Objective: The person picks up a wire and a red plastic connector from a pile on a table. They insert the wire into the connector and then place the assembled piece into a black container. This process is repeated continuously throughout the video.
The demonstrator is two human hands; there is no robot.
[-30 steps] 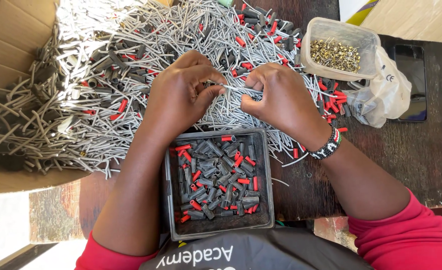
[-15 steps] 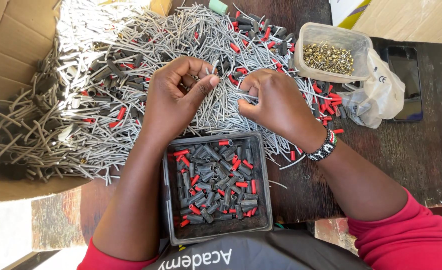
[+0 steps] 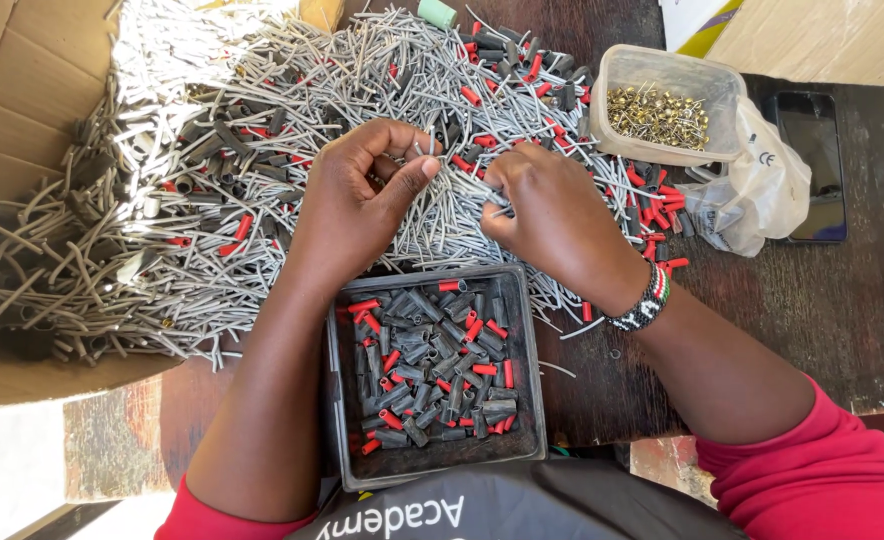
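While both hands work over the heap of grey bent wire pieces (image 3: 262, 200) spread across the dark wooden table (image 3: 822, 320), the left hand (image 3: 357, 205) curls with thumb and fingertips pinched on small grey pieces, and the right hand (image 3: 552, 215) is closed, pinching one thin grey piece at its fingertips. Directly below the hands, near the body, sits a black square tray (image 3: 334, 400) holding short black and red sleeves; a clear tub of brass-coloured pins (image 3: 662, 115) stands beyond the right hand, beside a crumpled plastic bag (image 3: 762, 190).
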